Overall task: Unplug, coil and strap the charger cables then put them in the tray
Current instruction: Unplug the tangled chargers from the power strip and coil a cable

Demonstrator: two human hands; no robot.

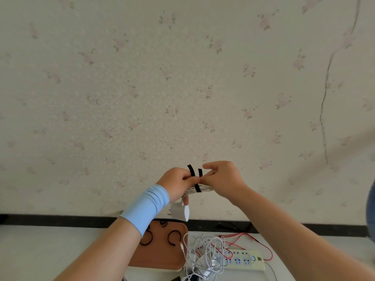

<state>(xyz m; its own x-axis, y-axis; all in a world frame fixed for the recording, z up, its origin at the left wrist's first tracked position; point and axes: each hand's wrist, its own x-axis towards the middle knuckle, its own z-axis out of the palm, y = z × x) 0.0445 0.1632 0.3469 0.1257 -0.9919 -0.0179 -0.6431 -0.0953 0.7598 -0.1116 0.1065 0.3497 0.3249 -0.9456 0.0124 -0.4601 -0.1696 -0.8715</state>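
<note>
The tabletop [40, 250] carries the tray [162, 252], which lies directly below the raised hands and nearer the left hand [176, 183], with open air between. The power strip [243, 260] and loose cables [207, 252] lie just right of the tray. The coiled cable [206, 188] is held aloft, long axis left to right. The left grip curls round it. The right hand [221, 177] pinches the strap [196, 186], which crosses the coiled cable upright with its ends free.

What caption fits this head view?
Left hand and right hand wrap a black strap round a coiled white cable.
</note>
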